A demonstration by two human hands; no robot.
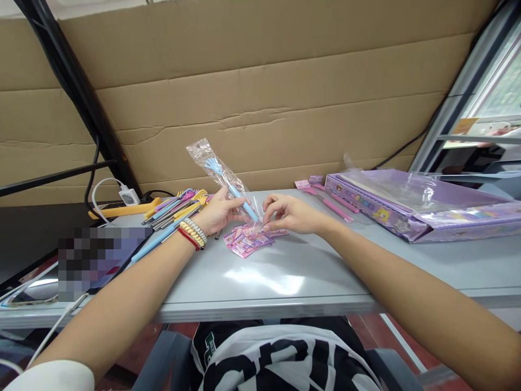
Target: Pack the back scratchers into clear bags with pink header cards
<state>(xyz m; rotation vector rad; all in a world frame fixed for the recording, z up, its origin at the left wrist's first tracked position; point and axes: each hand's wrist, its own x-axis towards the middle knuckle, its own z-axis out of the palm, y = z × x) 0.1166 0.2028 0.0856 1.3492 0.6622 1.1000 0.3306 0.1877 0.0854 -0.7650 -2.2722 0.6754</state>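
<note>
Grips a slim light-blue hand-tipped stick inside a clear plastic bag with the left hand, tip toward eleven o'clock, presumably for steadiness; pinches the bag's lower end with the right hand, likely for tautness. Has pink-purple printed cards at six o'clock, colourful heaped sticks toward nine, perhaps for easy reach.

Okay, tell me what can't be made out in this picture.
All in the head view:
Purple box: right end cut off by the picture's right edge.
Pink cards: print too small to read.
Item at left: partly masked by pixelation.
Multicoloured tools: partly hidden behind the left hand.
</note>
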